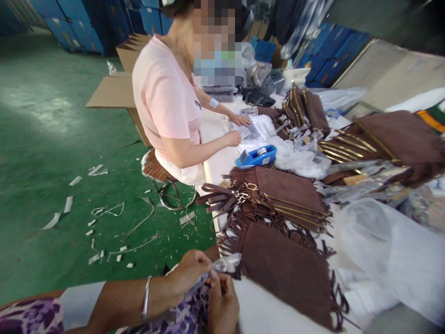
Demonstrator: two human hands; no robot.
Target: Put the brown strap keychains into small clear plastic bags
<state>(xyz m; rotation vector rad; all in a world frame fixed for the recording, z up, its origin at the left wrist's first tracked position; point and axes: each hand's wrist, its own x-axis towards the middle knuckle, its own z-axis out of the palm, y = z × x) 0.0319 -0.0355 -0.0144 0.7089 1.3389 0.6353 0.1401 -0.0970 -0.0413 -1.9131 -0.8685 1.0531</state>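
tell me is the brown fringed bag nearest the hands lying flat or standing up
Lying flat: the brown fringed bag rests broad side up on the white table, its fringe splayed along the edges.

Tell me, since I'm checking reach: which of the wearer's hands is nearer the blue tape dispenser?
Right. The right hand lies below the blue tape dispenser; the left hand sits slightly farther left. Both are far from it.

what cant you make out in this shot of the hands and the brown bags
- Head view: the left hand and right hand pinch a clear plastic wrap; the fingers cover whatever it wraps.
- The fringed brown bag runs toward the bottom edge, so its far corner is cut off.
- The right forearm is out of frame.
- Bags at the right edge are blurred.
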